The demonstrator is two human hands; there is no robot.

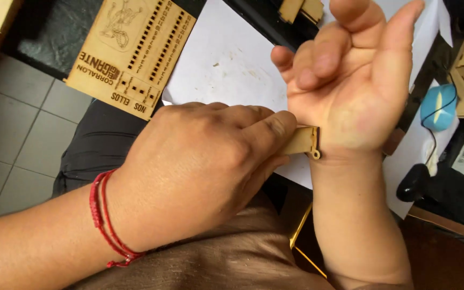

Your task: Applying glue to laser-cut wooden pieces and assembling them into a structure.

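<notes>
Now wooden piece [305, 140] pinched in left hand [200, 161] fingers [272, 129], touching right hand [350, 80].

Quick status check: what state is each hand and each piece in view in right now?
Left hand: closed, pinching the small wooden piece.
Small wooden piece: held, its ringed end against the right wrist.
Right hand: palm up, fingers curled, empty.
Laser-cut wooden sheet: lying flat, slots cut out.
White paper: flat on the desk.

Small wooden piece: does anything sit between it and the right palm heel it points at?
Nothing visible does. The left hand pinches the small wooden piece, whose tip already meets the heel of the upturned right hand.
</notes>
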